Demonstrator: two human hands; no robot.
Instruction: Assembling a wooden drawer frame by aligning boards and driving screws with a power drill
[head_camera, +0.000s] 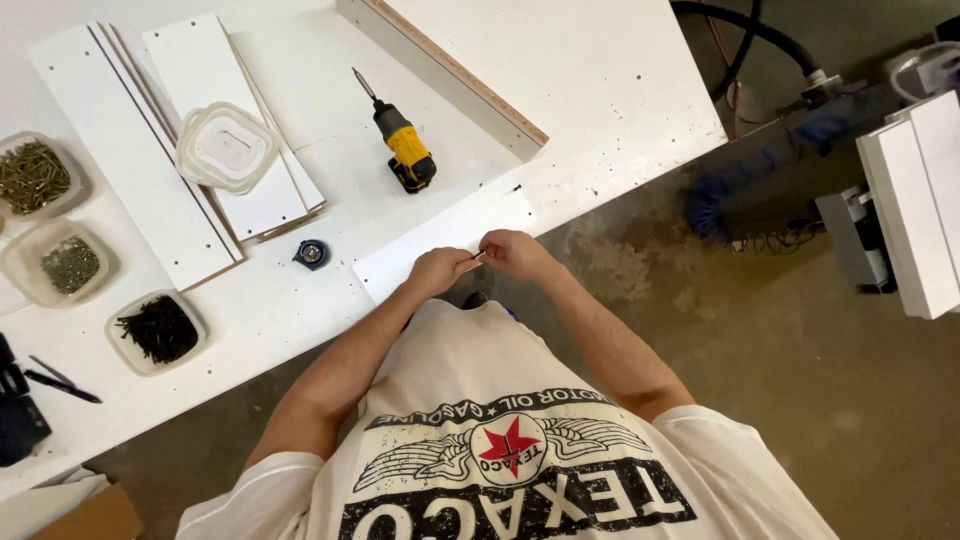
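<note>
My left hand (437, 270) and my right hand (512, 252) meet fingertip to fingertip at the table's front edge. Together they pinch a small tan piece (476, 258); it is too small to tell what it is. The hands rest over the near edge of a small white panel (450, 232) lying flat on the white table (600, 110). A yellow and black cordless driver (405, 152) lies a little beyond the panel. A small round tape measure (311, 254) sits to the panel's left.
Long white boards (130, 150) lie at the left with a clear plastic tub (226, 147) on them. Tubs of brass screws (32, 177), grey screws (68, 265) and black screws (157, 328) line the left edge. A raw-edged board (450, 75) lies behind; white cabinet parts (915, 200) and hoses stand right.
</note>
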